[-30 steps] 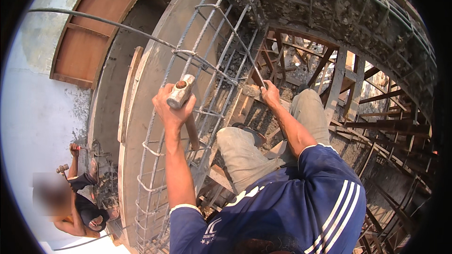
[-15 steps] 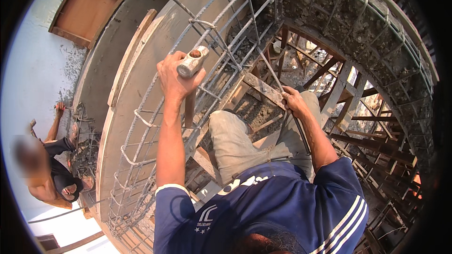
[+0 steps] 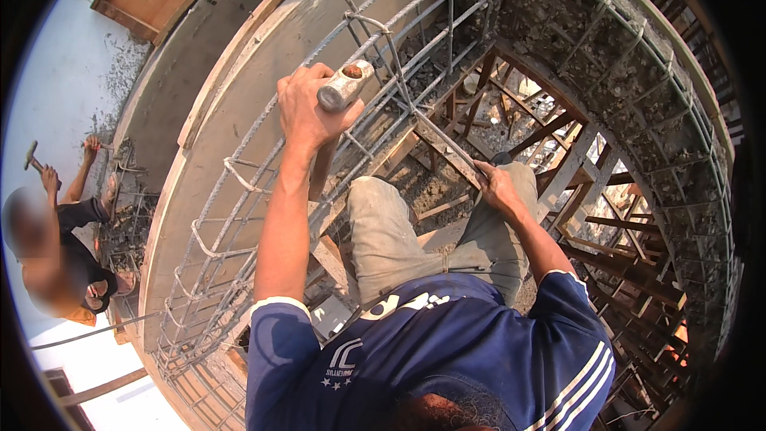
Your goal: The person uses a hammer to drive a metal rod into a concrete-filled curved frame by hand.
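Raised since half a second ago, the left hand [image 3: 307, 108] now carries the short grey steel-headed hammer with a wooden handle [image 3: 345, 86] higher above the curved cage of rusty steel reinforcing bars [image 3: 239, 215]. Its fingers are wrapped tight round the handle, which runs down from the fist; the head's long axis lies roughly level, one face pointing toward the right hand. The right hand [image 3: 499, 190] has its fingers pinched round the long flat grey steel chisel [image 3: 447, 148], whose long axis slants up and away from those fingers, tip toward the bars just beyond the hammer. Judged step: the backswing of a chiselling blow; the next move calls for a downstroke squarely onto the chisel's struck end. Far beyond the left hand, another person swings a hammer.
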`<state>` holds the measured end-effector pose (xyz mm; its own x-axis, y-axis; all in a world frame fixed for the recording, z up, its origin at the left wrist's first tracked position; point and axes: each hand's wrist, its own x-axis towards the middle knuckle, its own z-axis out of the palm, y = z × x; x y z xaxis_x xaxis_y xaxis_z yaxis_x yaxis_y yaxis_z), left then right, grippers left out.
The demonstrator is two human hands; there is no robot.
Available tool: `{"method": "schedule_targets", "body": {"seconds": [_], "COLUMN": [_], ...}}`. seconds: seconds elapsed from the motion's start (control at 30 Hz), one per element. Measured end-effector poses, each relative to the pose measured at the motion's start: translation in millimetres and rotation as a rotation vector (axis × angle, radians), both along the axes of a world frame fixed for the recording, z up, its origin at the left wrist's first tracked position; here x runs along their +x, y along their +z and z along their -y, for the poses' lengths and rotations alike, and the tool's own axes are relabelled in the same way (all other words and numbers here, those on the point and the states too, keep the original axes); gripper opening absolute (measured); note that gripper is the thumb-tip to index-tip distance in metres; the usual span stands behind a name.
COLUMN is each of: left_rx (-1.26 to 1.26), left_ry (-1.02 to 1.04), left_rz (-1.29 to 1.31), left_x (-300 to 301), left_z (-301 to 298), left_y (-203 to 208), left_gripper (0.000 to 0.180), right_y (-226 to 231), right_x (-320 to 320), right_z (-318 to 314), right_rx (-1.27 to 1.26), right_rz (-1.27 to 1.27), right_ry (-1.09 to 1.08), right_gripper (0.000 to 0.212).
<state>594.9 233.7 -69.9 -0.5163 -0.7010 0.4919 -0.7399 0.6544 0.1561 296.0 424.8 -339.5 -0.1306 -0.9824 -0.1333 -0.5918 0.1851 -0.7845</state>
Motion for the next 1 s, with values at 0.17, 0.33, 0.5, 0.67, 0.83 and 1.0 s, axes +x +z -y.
{"method": "schedule_targets", "body": {"seconds": [0.17, 0.33, 0.5, 0.67, 0.83, 1.0], "left_rx": [0.021, 0.003, 0.001, 0.004, 0.006, 0.011], "left_ry": [0.023, 0.029, 0.034, 0.024, 0.031, 0.040], "left_rz": [0.022, 0.027, 0.025, 0.014, 0.012, 0.018], "left_x": [0, 2, 3, 2, 0, 1], "left_z": [3, 3, 0, 2, 2, 2], "left_y": [-2, -3, -3, -4, -3, -4], "left_gripper": [0.028, 0.026, 0.026, 0.026, 0.027, 0.027], "right_y": [-7, -11, 17, 15, 9, 8], "right_x": [4, 3, 4, 1, -14, -28], "right_z": [50, 27, -13, 3, 27, 36], "right_rx": [-0.058, 0.099, 0.180, 0.121, 0.085, 0.020], "right_rz": [0.022, 0.114, 0.212, 0.201, 0.094, 0.041], "right_ry": [0.058, 0.034, -0.077, -0.040, 0.019, 0.085], "right_gripper": [0.036, 0.036, 0.037, 0.036, 0.036, 0.037]}}
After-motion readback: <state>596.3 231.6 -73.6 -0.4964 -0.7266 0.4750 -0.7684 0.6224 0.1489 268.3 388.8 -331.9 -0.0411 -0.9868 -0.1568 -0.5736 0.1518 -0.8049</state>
